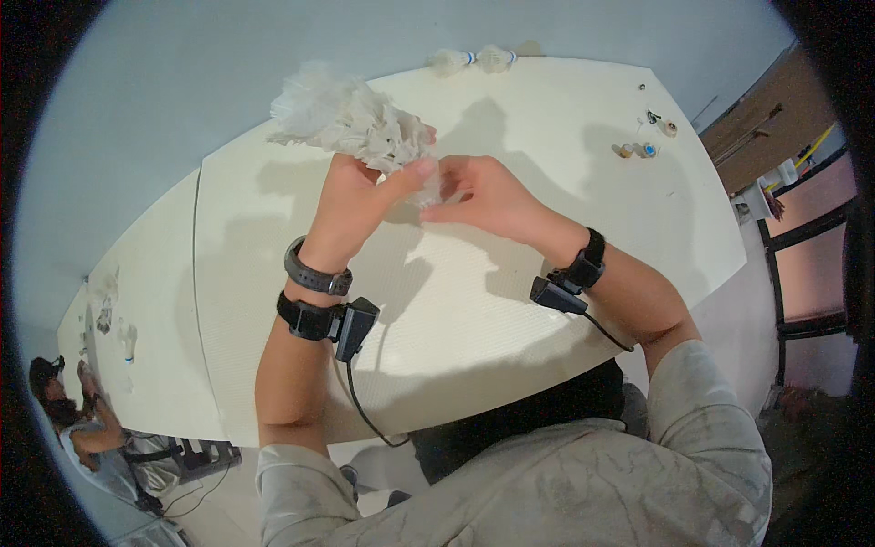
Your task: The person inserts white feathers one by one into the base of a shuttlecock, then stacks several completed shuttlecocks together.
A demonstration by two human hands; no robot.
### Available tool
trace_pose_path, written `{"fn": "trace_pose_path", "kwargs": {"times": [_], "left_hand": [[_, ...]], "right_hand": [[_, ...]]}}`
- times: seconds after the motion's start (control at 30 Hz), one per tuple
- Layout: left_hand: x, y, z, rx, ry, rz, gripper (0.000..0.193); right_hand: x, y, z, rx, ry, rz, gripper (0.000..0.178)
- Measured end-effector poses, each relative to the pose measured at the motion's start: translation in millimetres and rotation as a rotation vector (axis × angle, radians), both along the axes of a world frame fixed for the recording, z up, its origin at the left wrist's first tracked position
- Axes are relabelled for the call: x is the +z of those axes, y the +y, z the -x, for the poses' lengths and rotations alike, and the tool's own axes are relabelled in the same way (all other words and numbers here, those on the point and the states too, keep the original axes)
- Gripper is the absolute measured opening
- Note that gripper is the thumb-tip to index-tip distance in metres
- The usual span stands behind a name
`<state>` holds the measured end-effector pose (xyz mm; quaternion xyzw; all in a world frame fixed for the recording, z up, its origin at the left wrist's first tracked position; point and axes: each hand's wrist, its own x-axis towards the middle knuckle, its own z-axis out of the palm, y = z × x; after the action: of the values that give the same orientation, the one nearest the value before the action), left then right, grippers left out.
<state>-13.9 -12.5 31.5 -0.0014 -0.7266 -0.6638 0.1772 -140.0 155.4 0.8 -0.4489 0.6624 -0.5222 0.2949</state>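
My left hand (360, 196) is wrapped round a white feathery bundle (342, 109), its thumb pressed along the lower part. The ruffled, fluffy end spreads up and to the left, above the table. At the narrow, half-translucent lower end (427, 190), my right hand (488, 196) closes its thumb and fingers on the same bundle. Part of that end is hidden behind my fingers. I cannot make out exactly what the bundle is made of.
Two white shuttlecocks (497, 59) with blue bands lie at the back edge of the white table (456, 310). Small round pieces (649, 150) sit at the back right. Far left, a person (87, 419) works at an adjoining table (155, 273) with more pale items.
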Motion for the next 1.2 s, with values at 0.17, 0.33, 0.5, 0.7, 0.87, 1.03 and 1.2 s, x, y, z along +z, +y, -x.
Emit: {"fn": "trace_pose_path", "kwargs": {"times": [0.17, 0.33, 0.5, 0.7, 0.87, 1.03, 1.2], "left_hand": [[-11.6, 3.6, 8.4, 0.015, 0.027, -0.218, 0.042], [-15.5, 0.8, 9.8, 0.082, 0.092, -0.17, 0.041], [-15.7, 6.6, 11.9, 0.07, 0.066, -0.336, 0.045], [-14.8, 9.7, 14.4, 0.017, 0.037, -0.399, 0.055], [-11.7, -0.4, 4.1, 0.038, -0.009, -0.064, 0.066], [-11.8, -13.9, 4.2, 0.096, -0.035, -0.088, 0.069], [-10.7, -10.7, 12.8, 0.179, -0.042, -0.122, 0.071]], "right_hand": [[-3.8, 1.7, -0.6, -0.03, 0.031, 0.046, 0.041], [-1.4, 4.7, -4.2, -0.094, -0.141, 0.042, 0.041], [-11.3, 5.8, -2.8, -0.12, -0.09, 0.113, 0.041], [-9.9, 9.3, -1.9, -0.099, -0.215, 0.118, 0.041], [-5.2, 4.2, 4.2, -0.066, -0.209, 0.081, 0.041], [-12.3, -19.5, 83.2, -0.219, 0.139, 0.084, 0.034], [-32.0, -23.2, 244.2, -0.593, 0.754, 0.05, 0.049]]}}
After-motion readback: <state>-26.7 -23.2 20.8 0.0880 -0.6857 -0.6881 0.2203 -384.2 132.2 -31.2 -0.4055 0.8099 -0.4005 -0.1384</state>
